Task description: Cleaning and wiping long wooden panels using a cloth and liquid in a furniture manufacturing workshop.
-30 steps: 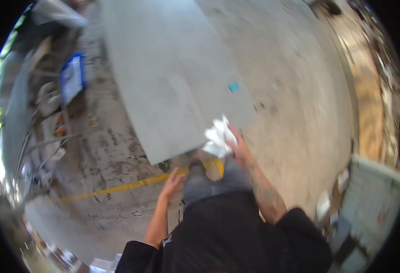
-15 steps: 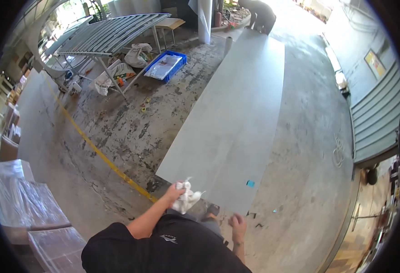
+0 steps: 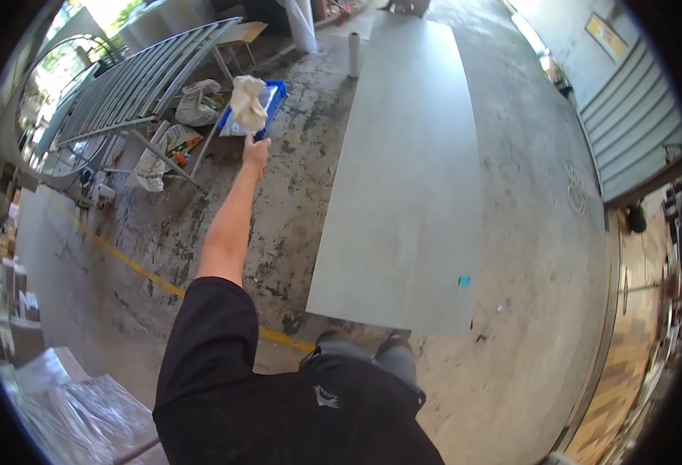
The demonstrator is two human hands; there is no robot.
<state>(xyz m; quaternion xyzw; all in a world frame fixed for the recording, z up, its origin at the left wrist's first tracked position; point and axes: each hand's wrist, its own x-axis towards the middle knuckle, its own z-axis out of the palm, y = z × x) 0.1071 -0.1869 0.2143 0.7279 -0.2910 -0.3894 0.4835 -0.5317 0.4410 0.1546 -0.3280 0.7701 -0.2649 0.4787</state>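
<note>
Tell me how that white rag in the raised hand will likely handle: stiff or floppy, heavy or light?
The white rag probably handles floppy: it bunches and droops in folds above the left hand. It is likely light, since one outstretched arm holds it up. It should not roll or slip easily, as crumpled cloth tends to stay put.

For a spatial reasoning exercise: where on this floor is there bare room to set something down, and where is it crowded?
The long grey sheet is bare apart from a small blue scrap near its corner. Crowded: bags and blue tray beside the metal rack.
</note>
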